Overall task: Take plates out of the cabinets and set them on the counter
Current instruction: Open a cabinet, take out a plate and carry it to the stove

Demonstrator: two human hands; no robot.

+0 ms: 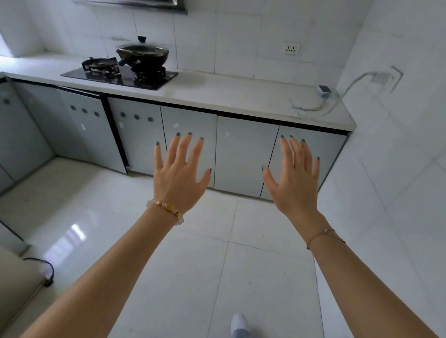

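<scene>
Both my arms are stretched out in front of me over the floor. My left hand [181,171] has its fingers spread and holds nothing. My right hand [295,178] is likewise spread and empty. Beyond them runs a row of grey lower cabinet doors [243,154], all closed, under a white counter [234,96]. Neither hand touches a door. No plate shows anywhere in view.
A black gas hob [118,76] with a dark lidded wok [143,53] sits on the counter's left part. A small white device [325,91] with a cable lies at the counter's right end by the tiled wall. White floor tiles [186,245] lie between me and the cabinets; a beige appliance [0,286] stands at lower left.
</scene>
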